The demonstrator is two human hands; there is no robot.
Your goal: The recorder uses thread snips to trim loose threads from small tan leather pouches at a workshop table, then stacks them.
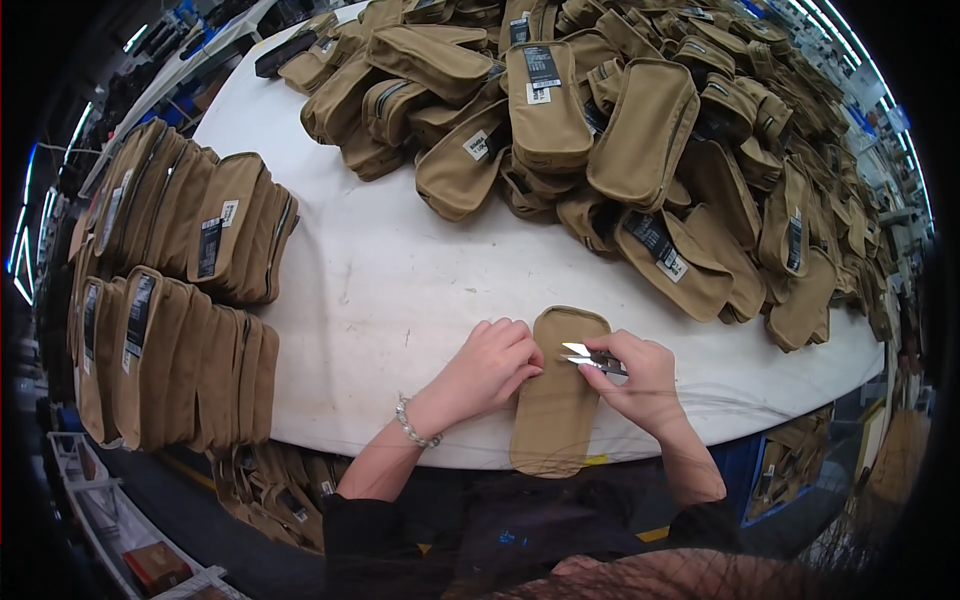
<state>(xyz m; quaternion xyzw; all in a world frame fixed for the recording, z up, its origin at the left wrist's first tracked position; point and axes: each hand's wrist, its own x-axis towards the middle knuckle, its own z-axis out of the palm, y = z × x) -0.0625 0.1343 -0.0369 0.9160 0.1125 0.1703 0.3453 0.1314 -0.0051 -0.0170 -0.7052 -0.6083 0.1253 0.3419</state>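
While right grip (642, 382) holds snips (610, 363) (blades parted), pouch (553, 425) lies beneath.

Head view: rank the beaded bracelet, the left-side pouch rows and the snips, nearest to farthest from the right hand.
1. Snips: held in the right hand.
2. Beaded bracelet: on the wrist of the left hand.
3. Pouch rows: farther left.

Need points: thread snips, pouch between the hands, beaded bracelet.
Thread snips (603, 362): head view, dark body just behind the blades.
Tan pouch (553, 412): head view, middle of its upward face.
Beaded bracelet (407, 426): head view, beads midway along its visible arc.
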